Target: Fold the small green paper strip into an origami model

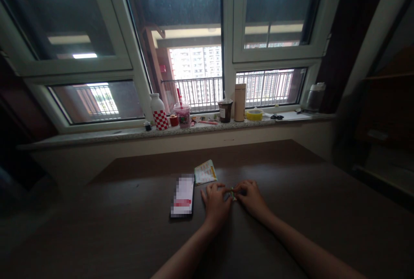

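On the brown table, my left hand [216,203] and my right hand [251,199] meet at a small greenish-white piece [232,193]. The fingertips of both hands close on it from either side, and they hide part of it. What exactly it is cannot be made out. Left of my left hand lies a phone [183,196] with its screen lit. A printed paper or packet [205,173] in white, green and yellow lies just behind my left hand, touching or nearly touching the phone's upper corner.
Behind the table [129,175], a stone windowsill [136,134] holds a checkered bottle [159,113], a pink cup [182,115], a dark cup [225,111], a tan flask [239,102], yellow tape [254,115], scissors [277,117] and a clear jar [315,97].
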Available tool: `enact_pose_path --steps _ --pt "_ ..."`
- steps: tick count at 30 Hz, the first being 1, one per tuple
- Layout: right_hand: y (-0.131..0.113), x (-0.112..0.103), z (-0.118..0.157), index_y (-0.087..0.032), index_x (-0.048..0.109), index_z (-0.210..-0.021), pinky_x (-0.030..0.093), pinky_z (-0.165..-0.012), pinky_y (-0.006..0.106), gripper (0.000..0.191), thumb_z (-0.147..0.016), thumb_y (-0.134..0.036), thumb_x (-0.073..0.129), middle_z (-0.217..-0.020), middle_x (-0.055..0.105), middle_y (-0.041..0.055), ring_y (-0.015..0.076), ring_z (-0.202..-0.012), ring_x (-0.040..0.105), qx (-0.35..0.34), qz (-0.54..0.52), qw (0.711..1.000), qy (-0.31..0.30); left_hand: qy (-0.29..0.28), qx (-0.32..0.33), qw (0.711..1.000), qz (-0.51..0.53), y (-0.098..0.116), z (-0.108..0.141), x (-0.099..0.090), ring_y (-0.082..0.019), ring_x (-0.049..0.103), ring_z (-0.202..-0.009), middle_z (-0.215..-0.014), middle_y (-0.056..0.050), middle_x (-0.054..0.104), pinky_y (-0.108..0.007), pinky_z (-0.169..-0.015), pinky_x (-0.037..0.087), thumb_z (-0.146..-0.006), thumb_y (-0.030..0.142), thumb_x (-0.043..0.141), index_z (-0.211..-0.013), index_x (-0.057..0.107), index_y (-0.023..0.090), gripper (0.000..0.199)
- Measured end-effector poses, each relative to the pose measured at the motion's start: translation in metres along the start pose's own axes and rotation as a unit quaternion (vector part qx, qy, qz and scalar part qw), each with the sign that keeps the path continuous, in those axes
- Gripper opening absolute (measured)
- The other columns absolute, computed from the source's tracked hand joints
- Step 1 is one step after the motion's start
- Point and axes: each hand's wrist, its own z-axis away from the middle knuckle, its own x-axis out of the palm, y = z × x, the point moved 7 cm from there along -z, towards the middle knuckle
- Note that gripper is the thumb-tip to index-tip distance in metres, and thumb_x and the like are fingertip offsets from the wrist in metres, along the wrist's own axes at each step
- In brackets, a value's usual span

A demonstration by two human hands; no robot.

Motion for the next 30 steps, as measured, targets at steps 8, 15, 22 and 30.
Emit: enact_pose_path --steps 8,15,22,30 --pt "0.013 0.003 -0.002 -0.022 0.072 -0.076 0.037 -0.094 0.035 0.009 -0.068 -0.021 0.067 -0.087 0.069 0.0046 0.0257 -0.104 0.051 0.046 -0.010 0.999 0.008 -0.017 -0.006 1.000 0.005 -0.002 -0.001 0.002 -0.027 0.042 -0.121 -0.119 -0.003 0.060 -0.058 -0.111 0.006 -0.077 0.033 0.059 -0.104 0.069 0.032 0.029" --pt "0.010 0.006 -0.002 -0.021 0.069 -0.080 0.036 -0.093 0.034 0.009 -0.073 -0.022 0.063 -0.092 0.068 0.0042 0.0243 -0.103 0.050 0.037 0.017 0.999 -0.019 -0.007 -0.004 1.000 0.014 -0.006 -0.002 0.006 -0.025 0.043 -0.119 -0.116 -0.001 0.061 -0.056 -0.111 0.005 -0.077 0.031 0.060 -0.100 0.068 0.034 0.025" --pt "0.008 0.005 -0.002 -0.022 0.069 -0.086 0.035 -0.094 0.036 0.012 -0.075 -0.021 0.064 -0.097 0.066 0.0043 0.0242 -0.103 0.049 0.006 0.020 0.999 -0.043 0.002 -0.009 1.000 0.026 -0.007 -0.003 0.005 -0.023 0.045 -0.118 -0.113 0.000 0.062 -0.054 -0.111 0.007 -0.076 0.027 0.061 -0.084 0.069 0.029 0.011" --pt "-0.008 -0.005 -0.003 -0.022 0.072 -0.082 0.038 -0.091 0.034 0.012 -0.072 -0.017 0.071 -0.095 0.062 0.0055 0.0224 -0.099 0.050 -0.090 0.015 0.994 -0.054 0.006 -0.004 0.999 0.031 -0.007 -0.004 0.001 -0.023 0.046 -0.115 -0.111 0.002 0.063 -0.052 -0.110 0.011 -0.075 0.026 0.064 -0.079 0.072 0.032 0.011"
